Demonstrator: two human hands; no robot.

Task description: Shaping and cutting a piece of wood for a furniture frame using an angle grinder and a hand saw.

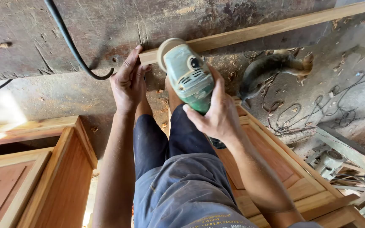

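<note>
We look down on a long pale wooden strip lying along the edge of a worn, dark, scarred workbench top; its far end runs up to the right edge of the view. Our left hand presses on the strip's near end, fingers together and flat over it, so the end's corner is partly covered. Our right hand is wrapped around the body of a dusty green and grey angle grinder, fingers clamped on its housing; its round tan sanding disc meets the strip just beside the left hand, though we cannot see the contact face. A black power cable loops across the bench and leaves the top edge. Reddish panelled wooden doors lie below, cut off by the frame and partly hidden by our grey shorts.
</note>
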